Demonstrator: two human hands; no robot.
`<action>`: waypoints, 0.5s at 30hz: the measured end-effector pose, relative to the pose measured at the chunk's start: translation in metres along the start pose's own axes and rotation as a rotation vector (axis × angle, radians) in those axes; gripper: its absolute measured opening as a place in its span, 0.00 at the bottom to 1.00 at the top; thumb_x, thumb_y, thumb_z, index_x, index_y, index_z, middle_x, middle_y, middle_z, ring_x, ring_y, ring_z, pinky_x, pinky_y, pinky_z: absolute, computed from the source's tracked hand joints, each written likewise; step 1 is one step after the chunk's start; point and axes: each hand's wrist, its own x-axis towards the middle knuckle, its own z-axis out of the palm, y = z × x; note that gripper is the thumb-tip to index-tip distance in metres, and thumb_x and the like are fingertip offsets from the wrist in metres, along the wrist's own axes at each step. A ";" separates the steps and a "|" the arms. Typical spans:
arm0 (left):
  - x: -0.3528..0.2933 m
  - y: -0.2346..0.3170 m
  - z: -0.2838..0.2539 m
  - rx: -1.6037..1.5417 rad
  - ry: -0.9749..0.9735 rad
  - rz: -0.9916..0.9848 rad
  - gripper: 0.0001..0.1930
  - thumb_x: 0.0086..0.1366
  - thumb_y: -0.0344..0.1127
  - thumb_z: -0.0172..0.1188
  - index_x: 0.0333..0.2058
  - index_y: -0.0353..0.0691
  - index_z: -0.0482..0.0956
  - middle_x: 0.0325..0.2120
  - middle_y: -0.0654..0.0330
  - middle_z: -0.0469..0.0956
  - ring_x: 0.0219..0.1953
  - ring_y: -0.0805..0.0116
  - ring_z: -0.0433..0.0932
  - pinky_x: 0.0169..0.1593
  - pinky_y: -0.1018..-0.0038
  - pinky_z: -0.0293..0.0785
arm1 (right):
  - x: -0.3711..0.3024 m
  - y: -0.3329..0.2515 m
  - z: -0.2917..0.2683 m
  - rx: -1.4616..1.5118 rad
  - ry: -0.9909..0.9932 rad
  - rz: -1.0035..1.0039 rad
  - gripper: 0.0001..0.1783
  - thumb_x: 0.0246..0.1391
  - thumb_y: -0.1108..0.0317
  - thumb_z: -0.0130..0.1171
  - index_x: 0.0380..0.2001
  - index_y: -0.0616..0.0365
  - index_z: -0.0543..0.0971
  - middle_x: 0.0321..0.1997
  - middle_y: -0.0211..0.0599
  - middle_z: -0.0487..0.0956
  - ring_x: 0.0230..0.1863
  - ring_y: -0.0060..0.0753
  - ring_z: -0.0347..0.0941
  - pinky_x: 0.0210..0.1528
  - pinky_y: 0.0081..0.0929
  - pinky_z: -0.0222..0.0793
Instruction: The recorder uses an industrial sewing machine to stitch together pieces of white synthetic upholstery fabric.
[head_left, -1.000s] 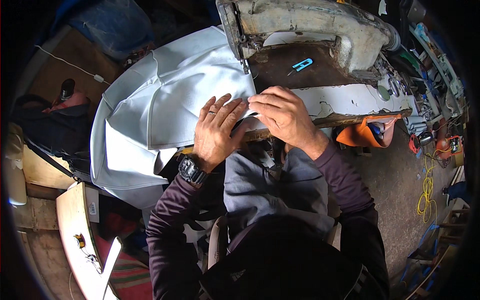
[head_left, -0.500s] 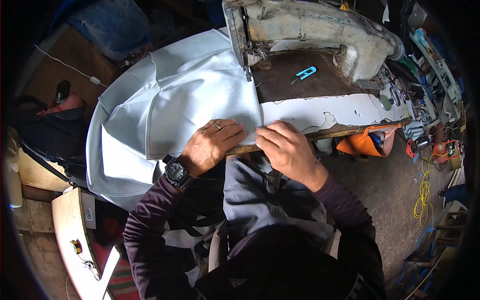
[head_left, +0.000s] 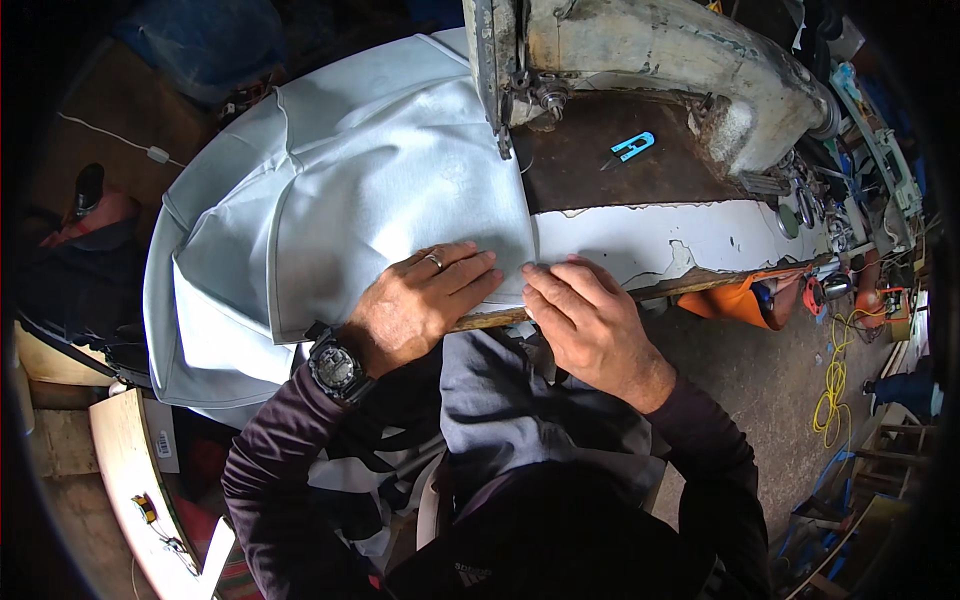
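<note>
A large sheet of pale grey-white leather-like material (head_left: 370,210), with stitched seams, spreads over the left part of the sewing table. My left hand (head_left: 415,300), wearing a ring and with a watch at the wrist, lies flat on it near the front edge, fingers stretched to the right. At the sheet's right front corner, my right hand (head_left: 590,318) pinches the edge between thumb and fingertips; part of the grip is hidden. Beyond the hands stands a worn sewing machine (head_left: 620,60), its needle area beside the sheet's right edge. Blue thread snips (head_left: 632,148) rest on the dark machine bed.
The chipped white tabletop (head_left: 620,235) has a bare wooden front edge. An orange pouch (head_left: 735,303) hangs beneath it. To the right, a yellow cord (head_left: 832,390) lies on the floor. A wooden board (head_left: 125,440) stands at lower left, and a dark bag (head_left: 80,280) sits behind it.
The view has shifted a little, so the machine appears farther right. Both hands stay at the sheet's front edge, the left still flat and the right still pinching the corner.
</note>
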 end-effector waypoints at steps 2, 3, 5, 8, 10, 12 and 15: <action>0.002 -0.003 0.000 -0.020 -0.012 0.004 0.22 0.62 0.32 0.62 0.56 0.39 0.84 0.59 0.56 0.81 0.63 0.58 0.79 0.65 0.64 0.80 | 0.003 0.001 -0.001 0.006 -0.013 0.017 0.15 0.58 0.67 0.64 0.45 0.66 0.84 0.57 0.45 0.81 0.58 0.42 0.74 0.67 0.47 0.75; 0.003 -0.005 0.000 -0.017 -0.005 0.004 0.22 0.62 0.32 0.62 0.56 0.39 0.84 0.59 0.56 0.81 0.63 0.58 0.79 0.65 0.64 0.80 | 0.005 0.002 -0.002 0.005 -0.014 0.019 0.15 0.58 0.67 0.64 0.45 0.66 0.84 0.57 0.45 0.81 0.58 0.42 0.74 0.67 0.47 0.75; 0.005 -0.009 0.000 0.000 -0.012 0.004 0.23 0.62 0.32 0.62 0.56 0.40 0.83 0.59 0.57 0.81 0.63 0.58 0.79 0.65 0.65 0.80 | 0.009 0.004 -0.003 0.021 -0.014 0.023 0.18 0.58 0.64 0.67 0.46 0.67 0.84 0.57 0.45 0.81 0.59 0.43 0.74 0.67 0.47 0.74; 0.009 -0.016 0.001 0.030 -0.034 0.003 0.23 0.61 0.31 0.63 0.57 0.40 0.83 0.60 0.57 0.81 0.64 0.59 0.79 0.66 0.66 0.79 | 0.014 0.009 -0.005 0.047 -0.059 0.046 0.20 0.59 0.60 0.70 0.46 0.67 0.84 0.57 0.45 0.81 0.60 0.42 0.73 0.66 0.46 0.74; 0.011 -0.021 0.001 0.034 -0.035 0.002 0.23 0.62 0.31 0.63 0.57 0.40 0.83 0.60 0.57 0.81 0.64 0.60 0.79 0.66 0.66 0.79 | 0.017 0.013 -0.005 0.024 -0.070 0.043 0.22 0.61 0.57 0.69 0.47 0.67 0.84 0.58 0.44 0.81 0.61 0.42 0.72 0.67 0.45 0.73; 0.013 -0.026 0.002 0.035 -0.042 0.002 0.23 0.62 0.31 0.63 0.57 0.41 0.83 0.61 0.58 0.81 0.64 0.61 0.79 0.66 0.67 0.78 | 0.020 0.016 -0.004 0.047 -0.083 0.049 0.24 0.62 0.54 0.68 0.48 0.67 0.84 0.58 0.44 0.81 0.61 0.42 0.72 0.67 0.45 0.72; 0.016 -0.034 0.003 -0.045 -0.059 -0.042 0.26 0.58 0.25 0.65 0.58 0.43 0.84 0.61 0.57 0.80 0.66 0.57 0.78 0.67 0.64 0.79 | 0.024 0.022 -0.002 0.070 -0.082 0.063 0.27 0.62 0.50 0.67 0.48 0.67 0.83 0.58 0.45 0.81 0.61 0.43 0.72 0.67 0.44 0.72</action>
